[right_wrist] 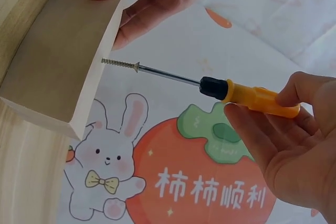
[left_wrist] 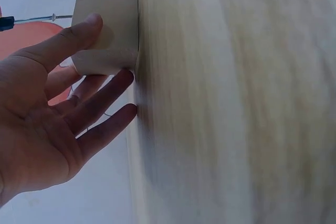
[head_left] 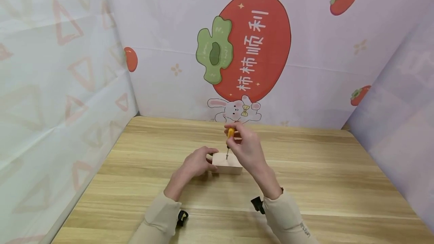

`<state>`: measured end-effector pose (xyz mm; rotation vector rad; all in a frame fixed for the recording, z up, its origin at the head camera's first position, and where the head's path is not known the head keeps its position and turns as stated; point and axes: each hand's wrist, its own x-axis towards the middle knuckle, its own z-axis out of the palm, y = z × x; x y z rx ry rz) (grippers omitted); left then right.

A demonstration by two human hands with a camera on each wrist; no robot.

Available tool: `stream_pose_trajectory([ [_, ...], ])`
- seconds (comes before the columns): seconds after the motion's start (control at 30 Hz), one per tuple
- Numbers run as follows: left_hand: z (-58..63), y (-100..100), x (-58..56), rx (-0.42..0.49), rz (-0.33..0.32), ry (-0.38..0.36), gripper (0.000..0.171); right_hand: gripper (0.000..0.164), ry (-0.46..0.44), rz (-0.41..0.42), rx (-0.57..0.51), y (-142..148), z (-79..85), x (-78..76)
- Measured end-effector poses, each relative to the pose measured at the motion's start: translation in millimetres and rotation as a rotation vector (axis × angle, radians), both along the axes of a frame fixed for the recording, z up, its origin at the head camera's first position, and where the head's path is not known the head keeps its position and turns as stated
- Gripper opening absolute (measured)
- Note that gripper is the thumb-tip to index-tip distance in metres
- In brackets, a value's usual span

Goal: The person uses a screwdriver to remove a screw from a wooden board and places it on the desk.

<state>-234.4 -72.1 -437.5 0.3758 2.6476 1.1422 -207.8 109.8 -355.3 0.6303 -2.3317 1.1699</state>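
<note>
A pale wooden block lies on the table, its long side facing the person. My left hand grips its left end, thumb on the near face and fingers around the end and far side. In the right wrist view a threaded screw stands out of the block's top, its tip at the wood. The tip of a screwdriver with a yellow and black handle meets the screw head. My right hand pinches that handle between thumb and fingers, holding the tool nearly upright over the block.
The wood-grain table reaches back to a printed cloth wall with persimmons and a rabbit. Cloth also rises on the left side and the right side. Black straps sit at both wrists.
</note>
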Motion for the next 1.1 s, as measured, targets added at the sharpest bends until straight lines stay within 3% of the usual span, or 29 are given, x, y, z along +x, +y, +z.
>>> stream_pose_trajectory([
  [0.17,3.9,1.6,0.9,-0.061,0.001,0.040,0.064,0.029,0.023,-0.025,0.039,-2.2,-2.8,1.3],
  [0.37,3.6,3.7,0.6,-0.088,0.007,0.048,0.063,0.027,0.192,-0.189,0.189,-0.8,-7.5,6.7],
  [0.47,3.1,3.5,0.6,-0.100,0.007,0.055,0.063,0.028,0.227,-0.202,0.182,0.1,-8.2,7.2],
  [0.73,2.8,2.7,0.6,-0.110,0.008,0.069,0.062,0.029,0.148,-0.141,0.124,1.6,-1.3,5.5],
  [0.97,2.0,2.2,-0.1,-0.100,0.004,0.063,0.061,0.040,0.018,-0.006,0.098,0.3,9.0,8.3],
  [1.1,3.3,2.6,0.4,-0.096,0.012,0.049,0.061,0.032,-0.047,-0.010,0.063,-1.2,8.4,9.6],
])
